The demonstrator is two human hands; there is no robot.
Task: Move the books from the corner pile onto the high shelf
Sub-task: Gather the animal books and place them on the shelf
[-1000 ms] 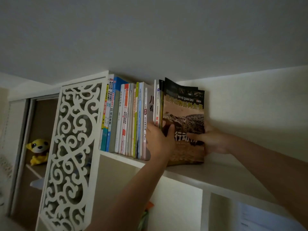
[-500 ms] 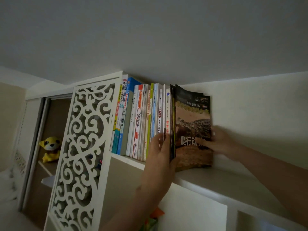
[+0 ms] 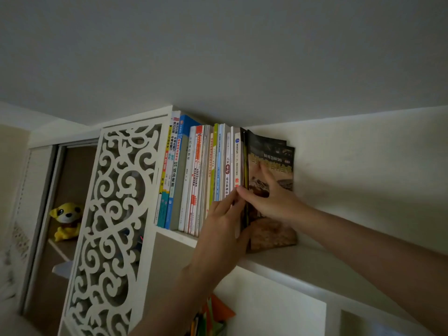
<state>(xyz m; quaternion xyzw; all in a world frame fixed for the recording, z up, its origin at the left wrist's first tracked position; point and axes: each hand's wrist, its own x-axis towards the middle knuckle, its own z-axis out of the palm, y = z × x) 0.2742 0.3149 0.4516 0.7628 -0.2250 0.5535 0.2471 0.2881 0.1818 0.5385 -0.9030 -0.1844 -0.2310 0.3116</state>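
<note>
Several upright books (image 3: 189,178) stand in a row on the white high shelf (image 3: 303,263), just under the ceiling. At the right end of the row leans a dark reptile encyclopedia (image 3: 274,151) with a thin dark book behind it. My left hand (image 3: 220,236) reaches up from below, with its fingers lying on the spines beside the encyclopedia and its thumb hooked at the encyclopedia's lower front edge. My right hand (image 3: 274,202) lies spread on the encyclopedia's cover, thumb at its spine, pressing it toward the row. The corner pile is out of view.
A white carved lattice panel (image 3: 114,214) closes the shelf's left end. Behind it a yellow plush toy (image 3: 66,219) sits in an open cupboard. The wall runs right behind the shelf. Orange and green items (image 3: 218,311) show in the compartment below.
The encyclopedia has been pushed left, tight against the row. My right hand has slid up its cover to the spine, and my left hand has shifted onto the neighbouring spines.
</note>
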